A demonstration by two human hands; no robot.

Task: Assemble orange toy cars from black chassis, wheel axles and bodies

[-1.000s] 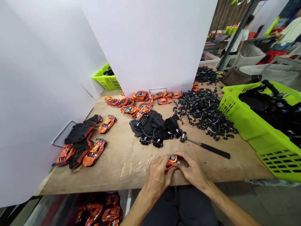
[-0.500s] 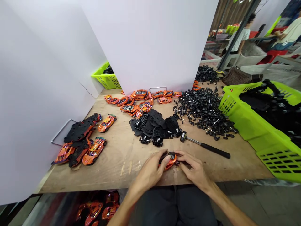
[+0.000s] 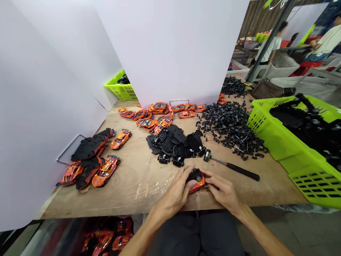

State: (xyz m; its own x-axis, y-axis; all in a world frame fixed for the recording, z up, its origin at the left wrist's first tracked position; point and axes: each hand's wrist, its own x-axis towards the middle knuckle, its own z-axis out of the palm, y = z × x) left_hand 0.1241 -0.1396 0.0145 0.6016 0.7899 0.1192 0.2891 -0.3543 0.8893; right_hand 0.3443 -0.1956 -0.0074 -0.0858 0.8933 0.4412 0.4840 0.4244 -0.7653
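Near the table's front edge, an orange and black toy car (image 3: pixel 197 180) is held between both my hands, its wheel and black underside partly showing. My left hand (image 3: pixel 179 190) closes on its left side, with the thumb across the car. From the right, my right hand (image 3: pixel 220 187) grips the other end with bent fingers. Just beyond lie black plastic car chassis (image 3: pixel 174 142) in a heap. A hammer (image 3: pixel 231 165) with a black handle rests to the right of them. The fingers hide much of the car.
Black wheels on metal axles (image 3: pixel 229 124) are piled at the back right. A lime green crate (image 3: pixel 282 142) of black parts stands at the right. Orange toy cars (image 3: pixel 106 171) sit at the left; orange car bodies (image 3: pixel 146 123) lie before the white panel (image 3: pixel 170 49).
Both hands and the toy car have shifted slightly right. The car is turned so more of its black underside and orange side shows. The hammer and piles stay in place.
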